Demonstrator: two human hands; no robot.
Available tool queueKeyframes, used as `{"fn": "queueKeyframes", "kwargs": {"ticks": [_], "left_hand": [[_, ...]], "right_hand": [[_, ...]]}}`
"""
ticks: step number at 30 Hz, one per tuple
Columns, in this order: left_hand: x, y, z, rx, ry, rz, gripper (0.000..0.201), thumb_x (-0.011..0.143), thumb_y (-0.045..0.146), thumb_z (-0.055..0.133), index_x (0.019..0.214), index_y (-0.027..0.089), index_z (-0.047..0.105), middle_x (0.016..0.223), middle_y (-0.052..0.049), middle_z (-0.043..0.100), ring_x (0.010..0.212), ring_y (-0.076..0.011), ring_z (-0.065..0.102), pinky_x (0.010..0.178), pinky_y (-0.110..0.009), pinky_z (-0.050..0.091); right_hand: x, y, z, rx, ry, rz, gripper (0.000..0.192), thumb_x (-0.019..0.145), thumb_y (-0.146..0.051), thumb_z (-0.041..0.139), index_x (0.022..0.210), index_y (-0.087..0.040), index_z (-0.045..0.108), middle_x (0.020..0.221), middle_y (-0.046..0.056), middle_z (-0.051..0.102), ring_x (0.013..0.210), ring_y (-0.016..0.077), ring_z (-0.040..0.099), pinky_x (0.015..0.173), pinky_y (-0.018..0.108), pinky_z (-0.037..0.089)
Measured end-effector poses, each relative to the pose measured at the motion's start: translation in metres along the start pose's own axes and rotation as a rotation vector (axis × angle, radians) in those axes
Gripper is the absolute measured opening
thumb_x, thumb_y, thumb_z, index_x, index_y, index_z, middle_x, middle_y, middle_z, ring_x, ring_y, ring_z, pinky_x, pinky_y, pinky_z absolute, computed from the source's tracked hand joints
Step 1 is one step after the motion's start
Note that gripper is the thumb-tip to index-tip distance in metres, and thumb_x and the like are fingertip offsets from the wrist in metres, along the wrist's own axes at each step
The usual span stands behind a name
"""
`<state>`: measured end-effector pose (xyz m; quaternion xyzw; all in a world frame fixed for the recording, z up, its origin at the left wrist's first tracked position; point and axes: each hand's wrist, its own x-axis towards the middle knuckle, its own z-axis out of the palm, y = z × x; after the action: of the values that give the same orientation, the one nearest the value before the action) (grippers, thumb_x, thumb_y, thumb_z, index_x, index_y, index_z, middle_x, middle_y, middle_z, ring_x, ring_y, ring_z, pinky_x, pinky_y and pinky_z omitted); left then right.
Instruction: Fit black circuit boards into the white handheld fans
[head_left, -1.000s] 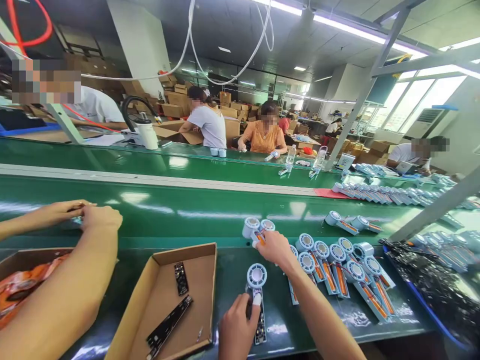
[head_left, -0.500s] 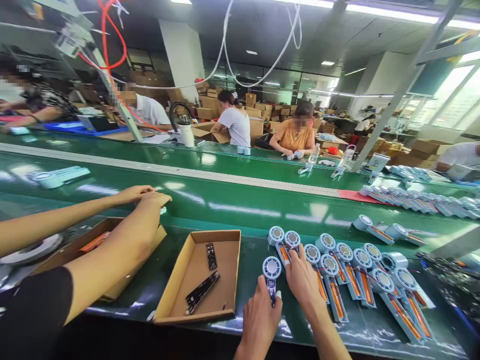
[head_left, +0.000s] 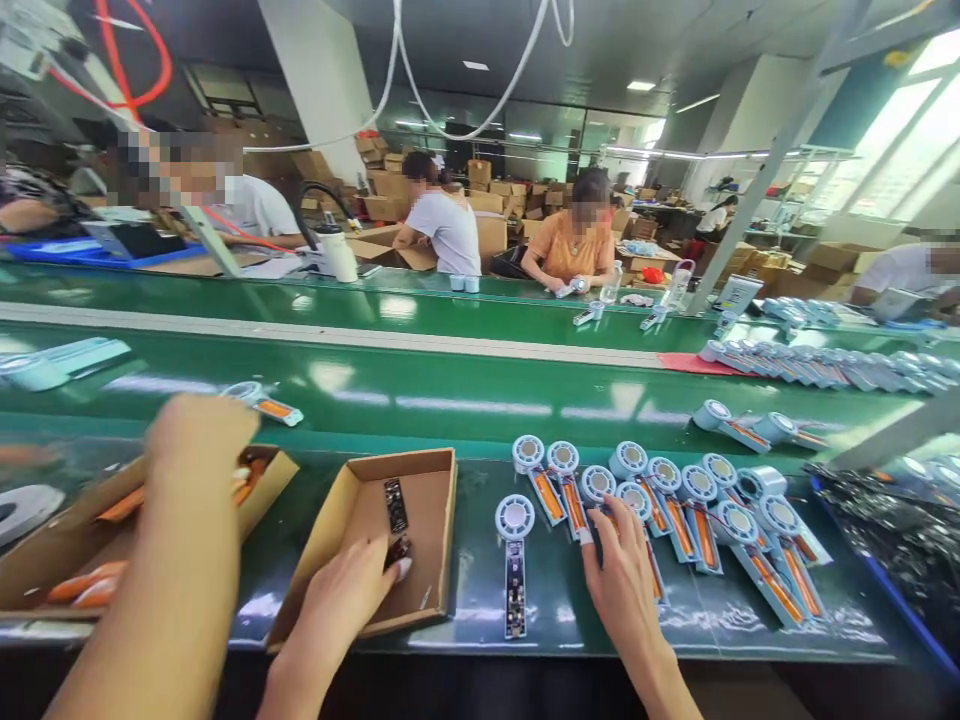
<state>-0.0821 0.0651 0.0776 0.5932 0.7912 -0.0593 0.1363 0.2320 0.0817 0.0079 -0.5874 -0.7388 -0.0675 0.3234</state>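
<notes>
Left hand (head_left: 341, 600): lowered into the cardboard tray (head_left: 431, 520), fingers and capped thumb close about a dark circuit board (head_left: 400, 547); whether the board is pinched or merely touched cannot be told.

Right hand (head_left: 622, 565): at the near edge of the group, thumb spread from the curved fingers, which lie at or over a pale blue fan unit (head_left: 598, 484); any firm hold is hidden by the hand itself.

Second board (head_left: 395, 505): flat in the tray, just beyond the left fingertips.

Board handling: probably light, stiff and fragile; best taken by the long edges, thumb opposing fingers, without pressing on the components or bending the strip.

Lone fan unit (head_left: 514, 520): on the green bench (head_left: 480, 570) between the two hands, apart from both; round head away from the wearer, a board showing along the handle.

Fan-unit handling: apparently smooth, rigid plastic, likely light and slightly slippery, perhaps heavier at the head; best held across the handle's side walls, clear of the grille.

Grouped fan units (head_left: 699, 484): at the right, several overlapping, orange inserts (head_left: 551, 497) in their handles; thin wires on some could snag during lifting.

Neighbour's forearm (head_left: 187, 540): another person's, left of the tray.
</notes>
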Motion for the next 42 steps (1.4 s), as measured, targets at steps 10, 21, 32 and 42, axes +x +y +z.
{"fn": "queueKeyframes", "kwargs": {"ticks": [10,21,32,42], "left_hand": [[-0.001,0.008,-0.002,0.094,0.146,-0.189,0.044,0.1,0.019,0.026,0.098,0.015,0.069,0.089,-0.018,0.079,0.084,-0.0335,0.076,0.066,-0.037,0.051],[-0.04,0.005,0.022,-0.449,0.589,-0.053,0.044,0.098,0.044,0.031,0.119,0.024,0.065,0.114,-0.012,0.077,0.099,-0.0311,0.072,0.084,-0.039,0.054],[-0.063,0.116,0.115,-0.968,0.064,0.37,0.036,0.092,0.045,0.043,0.1,0.023,0.071,0.104,-0.014,0.078,0.098,-0.0293,0.073,0.085,-0.04,0.059],[-0.05,0.084,0.095,-1.222,-0.046,0.198,0.041,0.093,0.047,0.042,0.12,0.024,0.061,0.068,0.002,0.064,0.061,-0.019,0.063,0.064,-0.031,0.055]], "right_hand": [[0.055,-0.054,0.038,-0.111,-0.413,0.101,0.04,0.089,-0.005,0.049,0.126,-0.005,0.065,0.154,0.027,0.042,0.15,0.0384,0.027,0.119,0.06,0.023],[0.019,-0.039,-0.004,0.025,-0.241,0.241,0.029,0.095,-0.018,0.043,0.119,-0.016,0.058,0.115,0.016,0.068,0.101,0.029,0.068,0.082,0.038,0.055],[-0.057,-0.036,0.005,0.086,-0.211,0.169,0.047,0.095,-0.011,0.035,0.14,-0.017,0.045,0.12,0.014,0.071,0.103,0.0261,0.072,0.08,0.036,0.06],[-0.028,-0.021,-0.057,0.164,-0.297,-0.154,0.049,0.093,0.0,0.039,0.135,-0.023,0.052,0.118,0.01,0.066,0.104,0.0221,0.067,0.084,0.033,0.058]]}}
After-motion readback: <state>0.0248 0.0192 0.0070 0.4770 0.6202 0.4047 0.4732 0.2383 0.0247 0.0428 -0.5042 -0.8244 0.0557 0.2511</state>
